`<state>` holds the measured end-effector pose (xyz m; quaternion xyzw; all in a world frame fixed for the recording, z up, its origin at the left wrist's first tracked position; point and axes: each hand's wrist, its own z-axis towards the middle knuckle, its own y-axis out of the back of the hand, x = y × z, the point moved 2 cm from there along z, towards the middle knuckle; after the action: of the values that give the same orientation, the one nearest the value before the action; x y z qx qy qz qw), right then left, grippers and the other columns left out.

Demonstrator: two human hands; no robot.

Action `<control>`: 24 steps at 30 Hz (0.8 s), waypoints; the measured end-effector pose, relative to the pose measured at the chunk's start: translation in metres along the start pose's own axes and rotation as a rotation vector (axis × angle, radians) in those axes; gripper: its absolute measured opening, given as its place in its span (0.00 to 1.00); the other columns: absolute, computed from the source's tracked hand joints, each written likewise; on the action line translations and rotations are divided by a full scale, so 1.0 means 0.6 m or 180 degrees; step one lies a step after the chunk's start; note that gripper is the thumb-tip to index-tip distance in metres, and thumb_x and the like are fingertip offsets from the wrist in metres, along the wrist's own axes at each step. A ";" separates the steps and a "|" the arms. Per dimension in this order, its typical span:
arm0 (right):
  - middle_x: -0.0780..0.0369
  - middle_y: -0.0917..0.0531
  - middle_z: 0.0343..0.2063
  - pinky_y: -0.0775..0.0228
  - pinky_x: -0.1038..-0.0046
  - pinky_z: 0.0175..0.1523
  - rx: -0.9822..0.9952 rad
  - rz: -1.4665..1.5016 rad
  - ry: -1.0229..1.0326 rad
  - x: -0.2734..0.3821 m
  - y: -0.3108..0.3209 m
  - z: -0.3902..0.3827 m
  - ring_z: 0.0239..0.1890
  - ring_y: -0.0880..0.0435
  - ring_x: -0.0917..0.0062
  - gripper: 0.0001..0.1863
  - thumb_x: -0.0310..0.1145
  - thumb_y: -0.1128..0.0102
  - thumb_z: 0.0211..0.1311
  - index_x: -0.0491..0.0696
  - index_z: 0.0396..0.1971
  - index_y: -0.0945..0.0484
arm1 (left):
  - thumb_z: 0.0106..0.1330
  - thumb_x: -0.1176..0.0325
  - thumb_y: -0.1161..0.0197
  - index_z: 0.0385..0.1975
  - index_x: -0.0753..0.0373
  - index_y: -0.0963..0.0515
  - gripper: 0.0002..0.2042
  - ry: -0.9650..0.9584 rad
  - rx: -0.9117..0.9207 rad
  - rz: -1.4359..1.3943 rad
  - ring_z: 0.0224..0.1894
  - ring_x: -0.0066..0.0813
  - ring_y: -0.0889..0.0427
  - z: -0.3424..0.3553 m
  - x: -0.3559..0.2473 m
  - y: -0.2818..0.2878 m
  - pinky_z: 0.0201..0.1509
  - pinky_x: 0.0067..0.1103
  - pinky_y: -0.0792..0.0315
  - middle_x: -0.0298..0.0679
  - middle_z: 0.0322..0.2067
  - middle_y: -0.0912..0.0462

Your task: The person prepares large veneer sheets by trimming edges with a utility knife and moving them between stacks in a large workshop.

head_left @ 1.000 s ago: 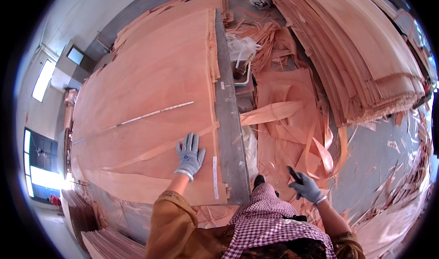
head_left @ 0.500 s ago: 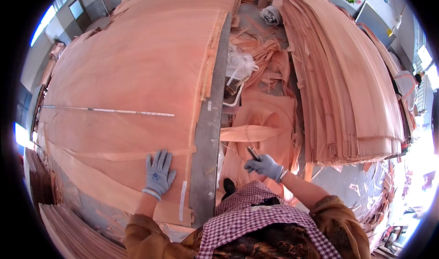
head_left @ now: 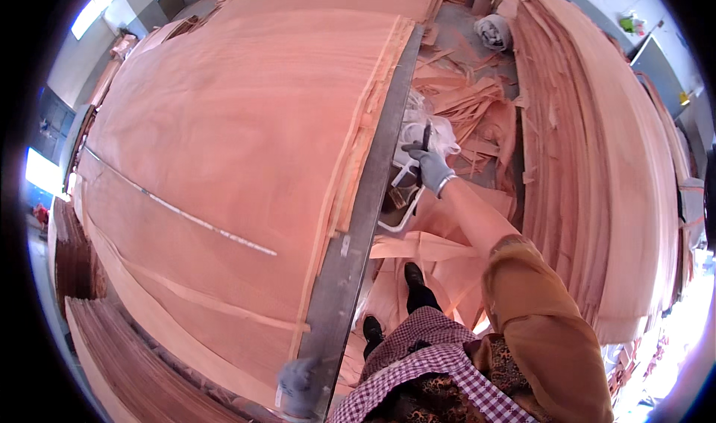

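Note:
A gloved right hand, my right hand (head_left: 432, 168), is closed round a slim dark tool (head_left: 426, 136) pointing upward. It hangs over a white-rimmed bin (head_left: 405, 220) and a crumpled white plastic bag (head_left: 444, 136) beside the table. My left hand (head_left: 300, 387), also in a grey glove, is at the near right corner of the veneer stack, by the table's edge; motion smears its fingers. Broad reddish wood veneer sheets (head_left: 231, 117) cover the table. Across them lies a long thin whitish rod (head_left: 201, 220). Toward me, a narrow veneer strip (head_left: 216, 301) crosses the top sheet.
The grey table edge (head_left: 328, 304) runs along the sheets' right side. Right of the aisle stands a tall veneer stack (head_left: 589, 162). Veneer scraps (head_left: 477, 98) litter the floor, with a grey bundle (head_left: 493, 32) farther off. More sheets (head_left: 134, 356) are stacked at lower left.
My right hand has reached forward with the dark tool, over the bin. My left hand has left the sheet's middle and come back toward the near table edge. The view has shifted and turned.

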<state>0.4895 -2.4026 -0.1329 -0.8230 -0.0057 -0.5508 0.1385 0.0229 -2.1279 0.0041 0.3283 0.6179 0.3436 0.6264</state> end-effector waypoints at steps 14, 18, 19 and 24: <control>0.60 0.19 0.35 0.42 0.87 0.24 0.1038 0.1287 -0.0117 0.227 0.096 -0.156 0.20 0.31 0.87 0.08 0.30 0.49 0.64 0.43 0.40 0.25 | 0.53 0.68 0.34 0.47 0.66 0.26 0.21 -0.0324 -0.0206 -0.1670 0.45 0.42 0.22 0.582 -0.239 -0.172 0.47 0.28 0.28 0.51 0.46 0.23; 0.59 0.20 0.31 0.48 0.85 0.18 0.0931 0.0938 0.0182 0.328 0.120 -0.211 0.14 0.37 0.89 0.06 0.24 0.45 0.58 0.45 0.35 0.27 | 0.50 0.66 0.31 0.45 0.67 0.26 0.23 -0.1885 0.0326 -0.1734 0.38 0.33 0.20 0.688 -0.307 -0.244 0.41 0.23 0.27 0.47 0.37 0.20; 0.60 0.20 0.30 0.51 0.86 0.16 0.0499 0.0732 0.0398 0.346 0.151 -0.199 0.14 0.38 0.88 0.06 0.24 0.44 0.56 0.46 0.34 0.28 | 0.51 0.66 0.31 0.44 0.67 0.26 0.21 -0.1404 0.0877 -0.1756 0.35 0.31 0.21 0.700 -0.316 -0.249 0.39 0.21 0.28 0.44 0.33 0.21; 0.64 0.21 0.30 0.53 0.89 0.16 -0.0951 0.0119 0.1677 0.446 0.334 -0.136 0.15 0.35 0.91 0.11 0.26 0.44 0.57 0.46 0.41 0.26 | 0.57 0.68 0.36 0.32 0.66 0.25 0.09 0.0213 0.1657 -0.2405 0.24 0.19 0.28 0.683 -0.250 -0.281 0.29 0.16 0.33 0.30 0.20 0.27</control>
<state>0.5534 -2.6528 0.0944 -0.6631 0.1268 -0.7374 0.0227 0.4365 -2.3401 -0.0459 0.2151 0.7799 -0.0651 0.5842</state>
